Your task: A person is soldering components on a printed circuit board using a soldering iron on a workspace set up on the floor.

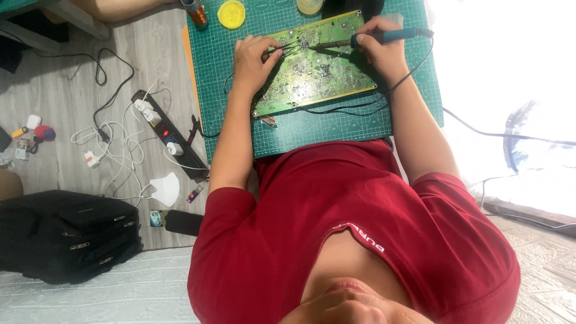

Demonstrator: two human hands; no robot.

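Fingers [273, 51] of the left hand [255, 60] are pinching tweezers [283, 48], whose tips are pointing right toward the upper middle of the board [312, 69]. Right hand [378, 51] is gripping a soldering iron [360, 41], its long axis running nearly level across the upper frame, tip aimed left. Both tips are meeting at 1 spot on the board, which is lying tilted on the green mat [324, 126] at upper centre; each hand is sitting about equally near it.

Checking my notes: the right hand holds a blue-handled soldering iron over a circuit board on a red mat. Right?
No: the mat is green, not red, as the head view shows. The right hand does hold the blue-handled soldering iron over the circuit board.
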